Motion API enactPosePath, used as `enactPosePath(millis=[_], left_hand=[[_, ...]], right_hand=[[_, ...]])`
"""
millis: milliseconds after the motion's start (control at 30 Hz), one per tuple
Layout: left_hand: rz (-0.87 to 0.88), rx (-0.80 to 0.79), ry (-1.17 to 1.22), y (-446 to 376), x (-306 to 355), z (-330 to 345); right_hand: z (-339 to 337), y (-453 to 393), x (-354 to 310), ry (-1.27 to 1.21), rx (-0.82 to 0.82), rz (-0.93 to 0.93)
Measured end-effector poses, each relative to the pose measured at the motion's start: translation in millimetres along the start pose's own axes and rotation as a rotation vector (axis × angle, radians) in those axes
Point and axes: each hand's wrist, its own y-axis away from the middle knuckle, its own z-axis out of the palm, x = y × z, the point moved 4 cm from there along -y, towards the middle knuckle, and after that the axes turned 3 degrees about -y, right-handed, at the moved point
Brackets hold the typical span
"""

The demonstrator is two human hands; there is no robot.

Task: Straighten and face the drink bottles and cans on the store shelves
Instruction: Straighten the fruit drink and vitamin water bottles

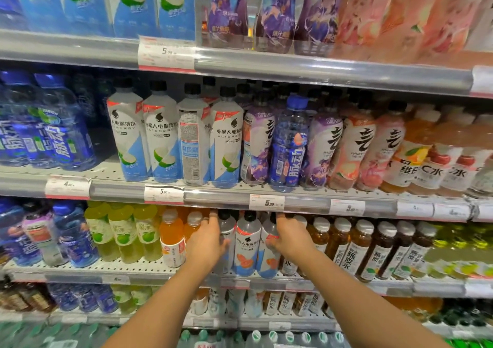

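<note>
Facing work is on the third shelf down point(149, 266), in the short run of grey-and-white electrolyte bottles with black caps. My left hand point(206, 243) has its grip wrapped round the leftmost bottle of the three point(226, 234), fingers reaching behind it and thumb at the front; most of its label is hidden by my palm, so I cannot tell which way it faces. The middle bottle point(246, 243) stands upright between my hands, touched by neither, its grapefruit label square to the front. My right hand point(289, 237) curls its grip round the right bottle point(269, 257), fingertips up near the shoulder and thumb low on the label.

I judge the next move to be a twist and a pull: turn both outer bottles until their labels match the middle one, then draw all three flush with the shelf edge.

Around them it is tight. Orange drink bottles point(172, 238) stand just beside my left wrist, and white-capped brown tea bottles point(344, 243) crowd my right, so a careless elbow could tip either row. On the shelf above, one electrolyte bottle point(192, 137) shows its barcode side, and a stray blue bottle point(289, 145) stands among the purple ones; both still need fixing.
</note>
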Motion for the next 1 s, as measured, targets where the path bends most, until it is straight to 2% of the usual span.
enactPosePath(millis=[300,433,533,633,767,867,1000], left_hand=[[-0.001,0.017,0.116,8,-2,5],[0.037,0.077,0.236,28,-6,2],[0.073,0.184,0.285,46,-8,-16],[0.218,0.358,0.239,56,-8,-45],[0.366,0.527,0.147,60,10,-85],[0.394,0.529,0.076,58,24,-99],[0.389,0.393,-0.106,48,33,-91]], right_hand=[[11,8,0,-0.068,0.05,0.024],[13,31,9,-0.098,0.156,-0.037],[6,52,20,-0.087,0.233,-0.11],[-16,71,22,-0.002,0.349,-0.223],[-65,77,10,-0.051,0.545,-0.304],[-106,74,-11,-0.065,0.644,-0.371],[-151,58,-32,-0.011,0.695,-0.398]])
